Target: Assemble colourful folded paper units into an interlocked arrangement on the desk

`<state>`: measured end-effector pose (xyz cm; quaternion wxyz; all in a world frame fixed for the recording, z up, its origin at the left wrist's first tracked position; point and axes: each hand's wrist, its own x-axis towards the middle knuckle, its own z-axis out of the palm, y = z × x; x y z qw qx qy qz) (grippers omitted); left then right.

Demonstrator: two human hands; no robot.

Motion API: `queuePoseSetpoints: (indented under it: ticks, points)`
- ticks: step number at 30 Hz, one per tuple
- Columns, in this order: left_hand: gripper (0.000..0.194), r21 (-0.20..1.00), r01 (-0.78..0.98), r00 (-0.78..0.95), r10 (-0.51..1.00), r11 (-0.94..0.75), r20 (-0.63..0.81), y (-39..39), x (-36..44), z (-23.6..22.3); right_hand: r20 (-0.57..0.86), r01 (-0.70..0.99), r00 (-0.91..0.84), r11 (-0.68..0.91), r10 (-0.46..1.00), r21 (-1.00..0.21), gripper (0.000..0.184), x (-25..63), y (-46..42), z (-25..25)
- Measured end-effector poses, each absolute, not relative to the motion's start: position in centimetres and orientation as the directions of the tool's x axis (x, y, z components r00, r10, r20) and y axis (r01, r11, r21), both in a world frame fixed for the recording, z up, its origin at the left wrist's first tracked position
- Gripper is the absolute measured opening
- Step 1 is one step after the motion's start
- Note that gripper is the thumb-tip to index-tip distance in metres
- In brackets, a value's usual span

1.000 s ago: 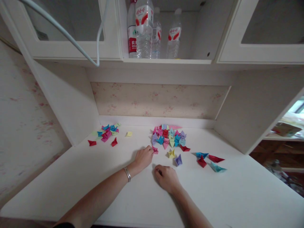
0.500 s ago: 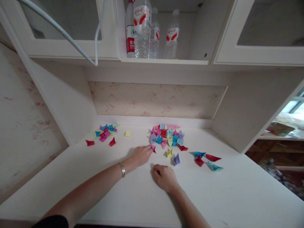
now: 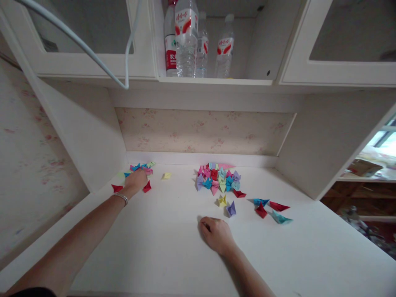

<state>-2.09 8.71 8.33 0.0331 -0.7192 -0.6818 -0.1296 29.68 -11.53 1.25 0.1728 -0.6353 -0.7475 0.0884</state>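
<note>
At the left pile of folded paper pieces point(image 3: 135, 167), my left hand point(image 3: 137, 182) reaches in with its fingers closed. A pink folded paper piece point(image 3: 148, 170) shows at its fingertips; the hand covers part of the pile. Red folded pieces lie on both sides of that hand, one of them a red paper piece point(image 3: 147, 187) just to its right. My right hand point(image 3: 217, 235) rests on the white table in a loose fist, and nothing shows in it. Beyond it sit a purple folded paper point(image 3: 231, 209) and a yellow folded paper point(image 3: 222, 201).
A larger cluster of colourful origami point(image 3: 218, 178) stands at the back middle. Several paper boats, including a teal one point(image 3: 281, 217), lie to the right. A yellow square point(image 3: 166, 175) is near the left pile. Overhead, a cabinet shelf point(image 3: 216, 81) holds plastic bottles; a white cable point(image 3: 89, 49) hangs down.
My left hand has moved left from the middle of the table to the left pile, taking the pink folded paper piece along. My right hand has stayed in place.
</note>
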Motion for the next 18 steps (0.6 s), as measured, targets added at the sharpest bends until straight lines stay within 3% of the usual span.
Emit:
queuePoseSetpoints:
  ticks: [5,11,18]
  points:
    - [0.038,0.100,0.995,0.006,0.976,-0.029,0.220,7.0,-2.2,5.3,0.135,0.924,-0.133,0.172,0.982,-0.341,0.026,29.5,-11.4,1.3]
    - [0.035,0.049,0.991,0.123,0.988,-0.128,0.098,7.0,0.5,2.8,0.118,0.933,-0.131,0.163,0.984,-0.322,0.027,29.2,-11.4,1.2]
    - [0.040,-0.033,0.991,0.130,0.977,-0.126,0.168,11.3,0.6,2.8,0.101,0.927,-0.135,0.162,0.986,-0.338,0.025,29.1,-11.4,1.3]
